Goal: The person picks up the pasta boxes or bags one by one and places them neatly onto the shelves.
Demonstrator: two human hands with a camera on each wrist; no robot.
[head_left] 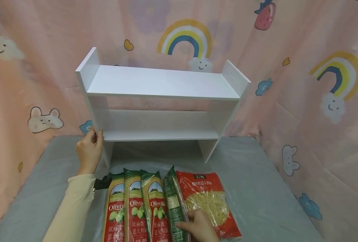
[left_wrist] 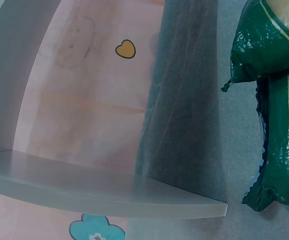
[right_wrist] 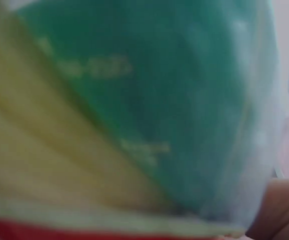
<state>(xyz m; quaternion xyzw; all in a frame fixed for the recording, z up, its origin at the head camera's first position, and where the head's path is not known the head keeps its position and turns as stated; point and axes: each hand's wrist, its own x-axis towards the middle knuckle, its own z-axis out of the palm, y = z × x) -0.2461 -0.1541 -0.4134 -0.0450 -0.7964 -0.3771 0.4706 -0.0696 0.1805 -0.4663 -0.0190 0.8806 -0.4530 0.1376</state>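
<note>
Left arm (head_left: 71,208) stretched well forward from where I'm standing, pale sleeve (head_left: 81,185) ending at the wrist. Left wrist (head_left: 87,169) bare, roughly in line with the forearm. Left hand (head_left: 89,149) up high, fingers bent, thumb opposite, gripping. Right hand (head_left: 198,225) lower and closer to the body, angled inward to the left, thumb and finger pinching. Hands well apart, left one farther forward. Right forearm out of my sight.
</note>
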